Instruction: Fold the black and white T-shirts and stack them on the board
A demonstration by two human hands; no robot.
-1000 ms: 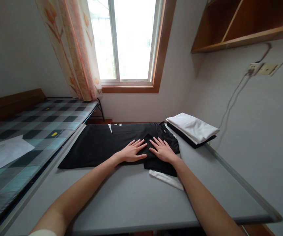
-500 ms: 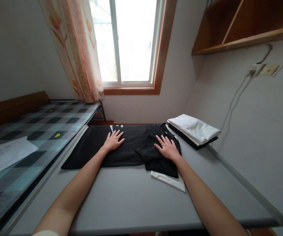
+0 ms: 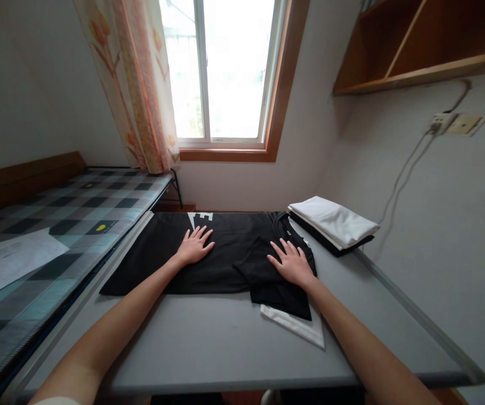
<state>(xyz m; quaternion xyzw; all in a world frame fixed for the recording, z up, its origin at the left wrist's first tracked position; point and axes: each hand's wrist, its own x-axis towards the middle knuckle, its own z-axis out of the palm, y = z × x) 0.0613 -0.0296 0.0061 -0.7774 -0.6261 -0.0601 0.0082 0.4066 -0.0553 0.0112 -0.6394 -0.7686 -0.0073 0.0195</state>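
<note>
A black T-shirt [image 3: 229, 270] with white print near its far edge lies spread sideways across the table, its collar to the right. My left hand [image 3: 196, 246] rests flat on its middle with fingers spread. On the sleeve end lies my right hand [image 3: 293, 263], also flat and open, just short of the collar. A strip of white cloth [image 3: 295, 326] sticks out from under the black sleeve toward me. What lies beneath the shirt is otherwise hidden.
Folded white and black clothes [image 3: 333, 219] are stacked at the table's far right. Left of the grey table [image 3: 209, 349] stands a bed with a checked mattress [image 3: 69, 219] and a paper sheet [image 3: 18, 260]. A wooden shelf [image 3: 420, 70] hangs on the right wall.
Both hands have drawn the black shirt slightly toward me, so more of the white print shows at its far edge. The white strip has come nearer too.
</note>
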